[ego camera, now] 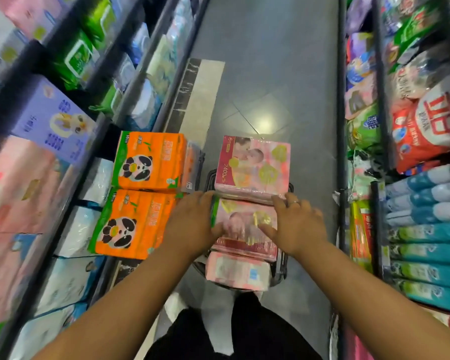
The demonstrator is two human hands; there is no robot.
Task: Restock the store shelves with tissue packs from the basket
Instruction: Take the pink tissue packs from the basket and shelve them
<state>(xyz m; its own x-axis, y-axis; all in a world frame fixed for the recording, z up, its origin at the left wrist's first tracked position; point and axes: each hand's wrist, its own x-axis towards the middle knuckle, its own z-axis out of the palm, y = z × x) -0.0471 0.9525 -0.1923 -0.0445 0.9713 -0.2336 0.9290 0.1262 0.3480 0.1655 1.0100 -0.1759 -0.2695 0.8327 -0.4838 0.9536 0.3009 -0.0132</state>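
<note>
Left grip and right grip clasp the pink tissue pack from either side, fingers curled over its far edge and my right thumb lying on its top, as it sits on top of the load in the basket. A second pink pack lies at the basket's far end, touching the one I hold, and a third pink pack shows lower down at the basket's near end. Two orange panda packs lie just left of the basket, by the foot of the shelves.
</note>
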